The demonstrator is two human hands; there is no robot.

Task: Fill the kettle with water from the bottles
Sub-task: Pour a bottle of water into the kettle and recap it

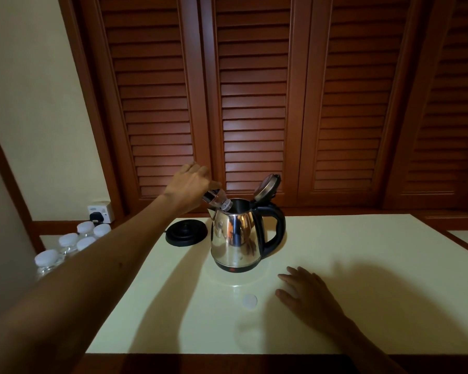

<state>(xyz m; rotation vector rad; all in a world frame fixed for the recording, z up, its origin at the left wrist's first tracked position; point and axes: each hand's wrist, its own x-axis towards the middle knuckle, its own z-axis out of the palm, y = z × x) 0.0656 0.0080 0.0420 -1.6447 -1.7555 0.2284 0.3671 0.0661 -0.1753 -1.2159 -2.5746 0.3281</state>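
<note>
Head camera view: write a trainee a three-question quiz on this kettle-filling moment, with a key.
1. True or false: the hinged lid of the shiny steel kettle with a black handle stands open.
2. Which hand tips the clear plastic bottle into the kettle? A) left hand B) right hand
3. Fill in: the small white round bottle cap lies on the pale ____.

Key: 1 true; 2 A; 3 table. The right hand rests flat on the table, and the kettle stands off its black round base.
</note>
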